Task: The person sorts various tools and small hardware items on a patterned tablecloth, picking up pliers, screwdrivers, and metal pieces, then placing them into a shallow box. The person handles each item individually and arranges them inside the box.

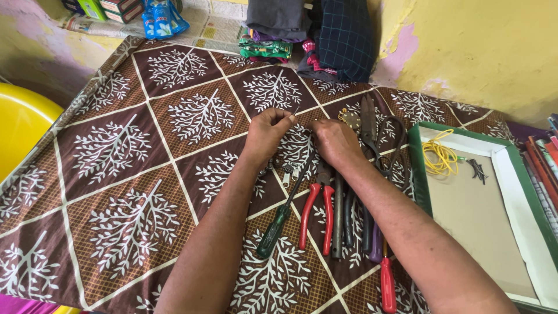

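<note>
A: Progress? Both hands meet above the screwdriver (pixel 281 216). Left hand (pixel 266 135) pinches a thin wire (pixel 295 110); its far end looks free, so work seems early (my judgement).

B: Right hand (pixel 334 141)?

A: Curled knuckles-up beside the left, fingertips pinched; on what, I cannot tell. Pliers (pixel 317 210) right of the screwdriver lie untouched. Forearms converge, wrists low over the cloth (pixel 116 151).

Open cloth (pixel 116 174) toward the table's left edge and near-left corner. Blocked along the near edge right of centre by tools (pixel 337 215), at the right edge by tray (pixel 421 174), at the far edge by folded clothes (pixel 325 35).
</note>
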